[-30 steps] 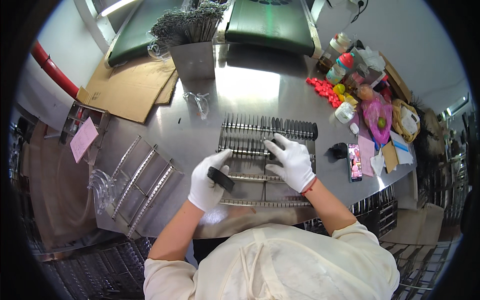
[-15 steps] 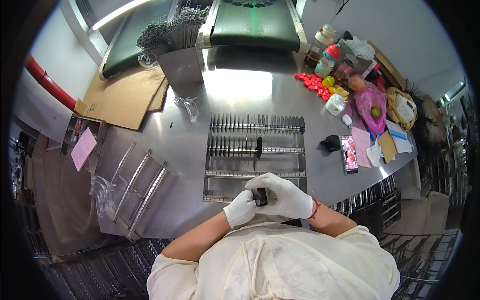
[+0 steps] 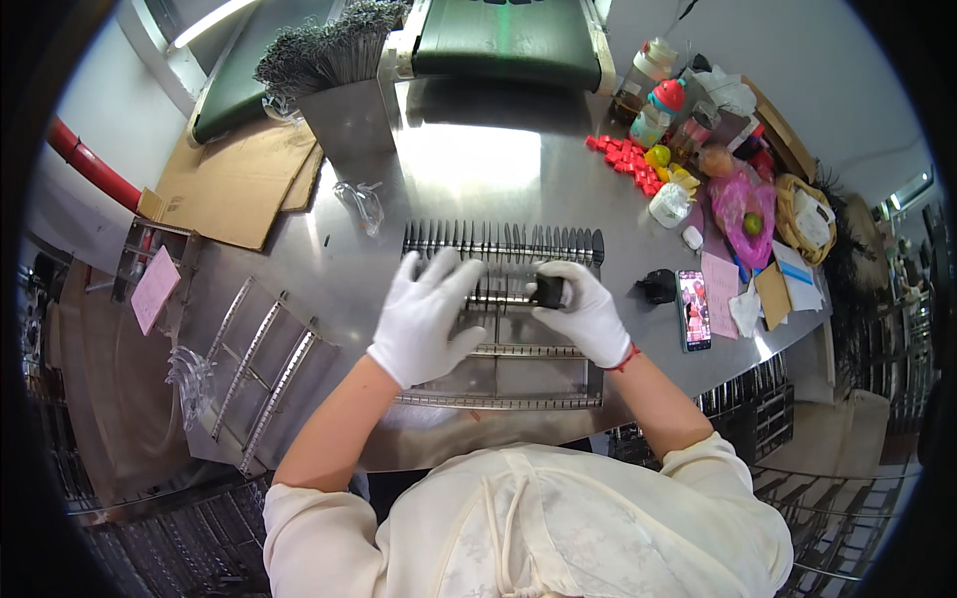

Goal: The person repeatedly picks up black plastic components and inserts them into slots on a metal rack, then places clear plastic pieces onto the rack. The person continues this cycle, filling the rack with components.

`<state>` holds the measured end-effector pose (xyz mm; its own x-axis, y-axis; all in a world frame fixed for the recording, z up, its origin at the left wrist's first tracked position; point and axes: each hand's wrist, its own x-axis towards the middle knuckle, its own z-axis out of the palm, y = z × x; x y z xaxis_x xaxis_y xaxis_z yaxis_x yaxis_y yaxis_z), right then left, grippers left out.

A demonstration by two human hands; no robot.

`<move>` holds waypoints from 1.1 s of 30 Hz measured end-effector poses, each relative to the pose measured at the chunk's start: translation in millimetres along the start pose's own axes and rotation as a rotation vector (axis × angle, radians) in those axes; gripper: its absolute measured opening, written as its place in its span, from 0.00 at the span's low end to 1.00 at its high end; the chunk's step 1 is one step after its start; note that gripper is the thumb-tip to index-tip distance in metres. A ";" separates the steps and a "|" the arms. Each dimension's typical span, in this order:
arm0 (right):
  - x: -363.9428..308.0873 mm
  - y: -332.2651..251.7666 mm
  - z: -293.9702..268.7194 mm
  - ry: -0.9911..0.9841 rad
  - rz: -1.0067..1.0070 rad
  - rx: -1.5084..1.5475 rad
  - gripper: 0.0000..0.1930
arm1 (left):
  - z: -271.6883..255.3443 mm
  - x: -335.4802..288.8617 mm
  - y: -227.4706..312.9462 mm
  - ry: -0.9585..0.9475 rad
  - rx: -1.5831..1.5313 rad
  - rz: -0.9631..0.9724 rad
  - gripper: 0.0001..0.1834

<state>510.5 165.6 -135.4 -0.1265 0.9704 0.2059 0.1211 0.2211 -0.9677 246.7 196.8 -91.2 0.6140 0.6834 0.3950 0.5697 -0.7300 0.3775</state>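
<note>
A slotted metal rack (image 3: 498, 403) lies on the steel table, with thin dark oval pieces (image 3: 498, 239) standing on edge along its far row and part of the second. My left hand (image 3: 424, 321), in a white glove, is spread over the left part of the second row, its fingertips near the pieces there; nothing shows in it. Between the thumb and fingers of my right hand (image 3: 590, 317), also gloved, is a small black block-like piece (image 3: 548, 291), held over the right part of that row. Whether it is one piece or a stack, I cannot tell.
An empty slotted rack (image 3: 264, 371) lies at the left. Beyond stand a metal bin of wire hooks (image 3: 344, 120), cardboard sheets (image 3: 224, 189) and a green conveyor belt (image 3: 503, 50). At the right lie a phone (image 3: 694, 311), a black object (image 3: 657, 287), red pieces (image 3: 626, 159), bottles and bags.
My hands have parted and moved forward from near my body to over the rack. The left has opened and spread; the right carries the black piece.
</note>
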 end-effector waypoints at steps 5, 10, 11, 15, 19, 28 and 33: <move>14.2 11.4 14.0 -0.081 -0.198 -0.451 0.23 | -5.6 -29.2 -5.9 0.225 0.024 -0.051 0.41; 16.8 1.2 13.4 -0.134 -0.237 -0.627 0.23 | 3.2 -45.9 -9.0 0.288 -0.042 -0.143 0.35; 16.0 -0.7 11.0 -0.124 -0.213 -0.645 0.22 | 4.1 -49.0 -10.0 0.300 -0.081 -0.189 0.34; 13.5 -1.0 2.5 -0.111 -0.174 -0.600 0.21 | 3.3 -61.5 -12.6 0.298 -0.114 -0.271 0.31; 15.1 4.5 4.5 -0.074 -0.183 -0.521 0.20 | 2.6 -65.9 -10.0 0.311 -0.112 -0.302 0.30; 12.8 -1.5 3.8 -0.099 -0.222 -0.643 0.19 | 0.9 -69.3 -6.9 0.329 -0.181 -0.345 0.29; 15.1 0.0 6.1 -0.103 -0.226 -0.544 0.19 | 0.3 -74.9 -5.2 0.297 -0.240 -0.401 0.27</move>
<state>502.6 179.7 -133.2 -0.2989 0.8853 0.3563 0.5636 0.4651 -0.6827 197.9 149.5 -123.0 0.1739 0.9055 0.3871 0.5653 -0.4137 0.7137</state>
